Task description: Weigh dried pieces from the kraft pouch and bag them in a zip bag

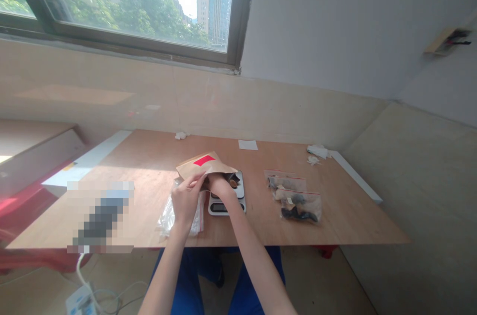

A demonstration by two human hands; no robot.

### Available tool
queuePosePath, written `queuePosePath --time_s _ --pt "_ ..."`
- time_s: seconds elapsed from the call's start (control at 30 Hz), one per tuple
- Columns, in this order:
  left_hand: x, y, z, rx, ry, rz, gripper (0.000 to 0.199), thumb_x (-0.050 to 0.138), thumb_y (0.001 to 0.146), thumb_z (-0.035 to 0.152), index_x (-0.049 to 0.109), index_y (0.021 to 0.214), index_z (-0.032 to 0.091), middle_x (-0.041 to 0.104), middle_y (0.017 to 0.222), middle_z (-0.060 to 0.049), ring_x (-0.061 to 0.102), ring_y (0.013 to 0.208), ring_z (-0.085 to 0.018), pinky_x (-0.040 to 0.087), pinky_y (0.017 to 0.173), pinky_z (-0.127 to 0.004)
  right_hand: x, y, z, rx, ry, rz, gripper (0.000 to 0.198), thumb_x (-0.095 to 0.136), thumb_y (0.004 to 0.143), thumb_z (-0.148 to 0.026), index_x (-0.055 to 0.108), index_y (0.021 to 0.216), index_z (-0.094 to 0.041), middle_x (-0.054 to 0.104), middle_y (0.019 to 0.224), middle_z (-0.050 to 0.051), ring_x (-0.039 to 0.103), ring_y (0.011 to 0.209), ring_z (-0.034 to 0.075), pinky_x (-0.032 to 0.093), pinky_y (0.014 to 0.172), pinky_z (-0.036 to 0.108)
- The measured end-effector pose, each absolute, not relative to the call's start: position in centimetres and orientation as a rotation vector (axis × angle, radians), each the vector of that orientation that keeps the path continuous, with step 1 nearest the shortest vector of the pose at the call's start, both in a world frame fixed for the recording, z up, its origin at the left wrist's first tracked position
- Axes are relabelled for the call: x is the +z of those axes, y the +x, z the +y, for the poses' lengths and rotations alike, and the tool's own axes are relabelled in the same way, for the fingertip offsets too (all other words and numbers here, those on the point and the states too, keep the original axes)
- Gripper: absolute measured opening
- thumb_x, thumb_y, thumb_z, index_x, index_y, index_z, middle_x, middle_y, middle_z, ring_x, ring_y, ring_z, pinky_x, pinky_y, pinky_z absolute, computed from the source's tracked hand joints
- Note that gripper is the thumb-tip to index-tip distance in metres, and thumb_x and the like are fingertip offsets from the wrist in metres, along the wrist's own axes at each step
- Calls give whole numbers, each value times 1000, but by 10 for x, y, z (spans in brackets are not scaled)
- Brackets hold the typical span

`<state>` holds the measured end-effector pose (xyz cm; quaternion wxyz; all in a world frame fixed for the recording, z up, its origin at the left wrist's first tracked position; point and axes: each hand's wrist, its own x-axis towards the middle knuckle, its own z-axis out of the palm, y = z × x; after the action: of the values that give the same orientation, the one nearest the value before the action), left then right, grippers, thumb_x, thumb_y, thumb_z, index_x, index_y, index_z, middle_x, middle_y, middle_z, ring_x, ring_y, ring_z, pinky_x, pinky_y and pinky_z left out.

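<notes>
My left hand (186, 196) pinches the near edge of a brown paper bag (186, 168) that bears a red label (204, 160). The bag is tilted, its mouth facing me. My right hand (218, 185) reaches into that mouth, and its fingers are hidden inside. Below the bag stands a white kitchen scale (240, 191), with its display on the near side. Some dark brown pieces (234, 181) lie on the scale's plate, partly covered by my hand and the bag. Clear zip bags (167, 218) lie under my left wrist.
Several filled zip bags with dark contents (301, 208) lie on the wooden table (346, 210) to the right. A white paper (248, 145) and crumpled tissue (181, 135) lie along the back. At the left is a blurred-out object (102, 218) with a white cable (80, 273).
</notes>
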<state>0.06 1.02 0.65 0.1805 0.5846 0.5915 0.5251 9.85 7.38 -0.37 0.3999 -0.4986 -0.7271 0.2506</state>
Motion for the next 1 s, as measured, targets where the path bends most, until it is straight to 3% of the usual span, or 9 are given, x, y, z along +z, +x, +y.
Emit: queuePosePath --time_s 0.17,0.33,0.7,1.0 --pt "9 -1 12 1478 1575 1680 26 56 74 45 70 84 26 71 72 2 67 75 -19 49 65 -24 9 109 54 636 -1280 -1948 22 57 70 -8 63 89 -17 65 97 9 59 97 24 45 87 35" --pt "13 0 11 1481 1571 1693 27 55 74 47 70 83 27 71 69 2 67 74 -19 49 62 -23 20 113 41 727 -1396 -1908 11 56 73 -12 64 77 -18 68 82 8 64 83 24 49 73 31" --pt "16 3 11 1411 1792 1797 27 50 79 45 69 83 27 71 70 0 66 67 -17 40 54 -21 31 112 19 672 -1435 -1634 23 53 69 -7 64 86 -20 68 88 5 63 85 20 47 78 31" --pt "16 4 11 1384 1856 1845 29 49 80 45 69 84 25 70 67 -2 65 63 -17 37 51 -21 25 114 13 729 -1354 -1421 13 55 70 -18 62 80 -21 67 81 1 61 77 17 47 71 27"
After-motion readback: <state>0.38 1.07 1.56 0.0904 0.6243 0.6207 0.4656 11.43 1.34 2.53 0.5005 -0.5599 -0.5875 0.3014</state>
